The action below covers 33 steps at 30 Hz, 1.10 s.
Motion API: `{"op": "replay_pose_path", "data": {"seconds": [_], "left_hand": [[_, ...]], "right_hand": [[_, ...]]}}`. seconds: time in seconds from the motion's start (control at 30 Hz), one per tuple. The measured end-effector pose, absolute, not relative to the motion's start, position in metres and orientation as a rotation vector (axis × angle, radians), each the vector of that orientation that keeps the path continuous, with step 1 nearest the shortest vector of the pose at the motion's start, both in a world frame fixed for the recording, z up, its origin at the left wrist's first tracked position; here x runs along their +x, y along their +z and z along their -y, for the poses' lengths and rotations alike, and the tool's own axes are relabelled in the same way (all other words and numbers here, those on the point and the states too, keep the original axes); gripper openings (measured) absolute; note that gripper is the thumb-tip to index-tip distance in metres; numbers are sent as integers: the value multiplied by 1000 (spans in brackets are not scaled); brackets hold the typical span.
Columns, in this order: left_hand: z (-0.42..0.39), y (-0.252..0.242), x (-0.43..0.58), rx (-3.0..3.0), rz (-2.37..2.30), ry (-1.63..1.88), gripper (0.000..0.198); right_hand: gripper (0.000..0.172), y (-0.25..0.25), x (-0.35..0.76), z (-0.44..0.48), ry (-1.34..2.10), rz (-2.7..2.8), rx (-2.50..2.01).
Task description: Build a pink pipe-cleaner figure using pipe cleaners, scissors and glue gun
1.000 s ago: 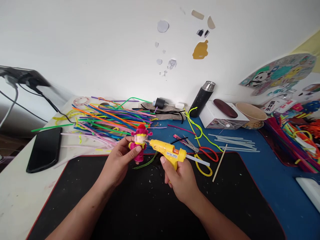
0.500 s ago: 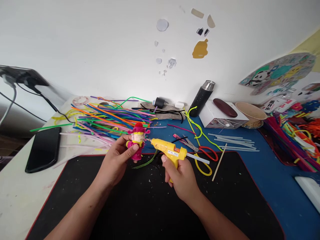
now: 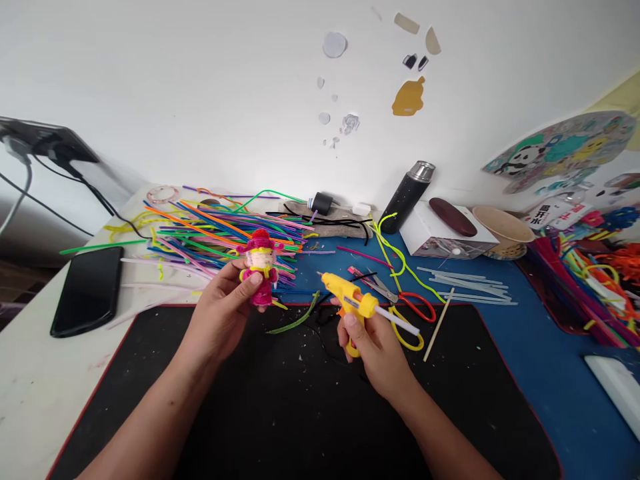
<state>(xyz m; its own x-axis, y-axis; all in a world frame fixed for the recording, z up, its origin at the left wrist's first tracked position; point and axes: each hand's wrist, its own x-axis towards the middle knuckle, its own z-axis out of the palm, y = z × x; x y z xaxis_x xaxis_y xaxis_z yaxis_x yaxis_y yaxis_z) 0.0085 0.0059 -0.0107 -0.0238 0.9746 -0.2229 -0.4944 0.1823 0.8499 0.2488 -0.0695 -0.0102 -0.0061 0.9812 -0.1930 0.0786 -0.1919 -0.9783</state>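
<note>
The pipe-cleaner figurine [image 3: 263,261] was found in the left hand [image 3: 217,307], over the far edge of the black mat [image 3: 280,400] and in front of the heaped pipe cleaners [image 3: 215,230]. The left grip was closed on it, thumb across the robe and fingers behind, an arrangement that apparently left the face and red hat [image 3: 260,239] unobstructed. Its long axis stood near upright, hat uppermost, front toward the person. The right hand [image 3: 375,347] had its grip closed around the handle of the yellow glue gun [image 3: 340,287], nozzle apart from the figurine, presumably to keep the tip clear (heat could not be verified). The gun's long axis sloped from the nozzle, aimed left and away, down to the protruding white glue stick [image 3: 399,320].
</note>
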Motion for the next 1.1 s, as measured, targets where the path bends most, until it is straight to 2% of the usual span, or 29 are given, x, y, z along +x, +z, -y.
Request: {"op": "replay_pose_path", "data": {"seconds": [0.1, 0.27, 0.43, 0.63, 0.9, 0.97, 1.1], "left_hand": [[-8, -10, 4, 622, -983, 1342, 50], [-11, -7, -3, 601, -986, 1395, 49], [-9, -4, -3, 596, -979, 1392, 49], [-7, -2, -1, 587, -956, 1372, 49], [-3, 0, 2, 595, -955, 1344, 47], [-2, 0, 2, 588, -966, 1333, 48], [-2, -5, 5, 583, -977, 1313, 48]], "right_hand": [[50, -13, 247, 71, 1249, 1381, -1494], [26, -13, 234, 65, 918, 1765, -1709], [27, -13, 217, 55, 659, 1986, -1917], [27, -12, 202, 46, 595, 2130, -2063], [50, -16, 196, 56, 674, 2270, -1910], [44, -17, 198, 58, 698, 2240, -1850], [21, -15, 213, 56, 707, 1970, -1812]]}}
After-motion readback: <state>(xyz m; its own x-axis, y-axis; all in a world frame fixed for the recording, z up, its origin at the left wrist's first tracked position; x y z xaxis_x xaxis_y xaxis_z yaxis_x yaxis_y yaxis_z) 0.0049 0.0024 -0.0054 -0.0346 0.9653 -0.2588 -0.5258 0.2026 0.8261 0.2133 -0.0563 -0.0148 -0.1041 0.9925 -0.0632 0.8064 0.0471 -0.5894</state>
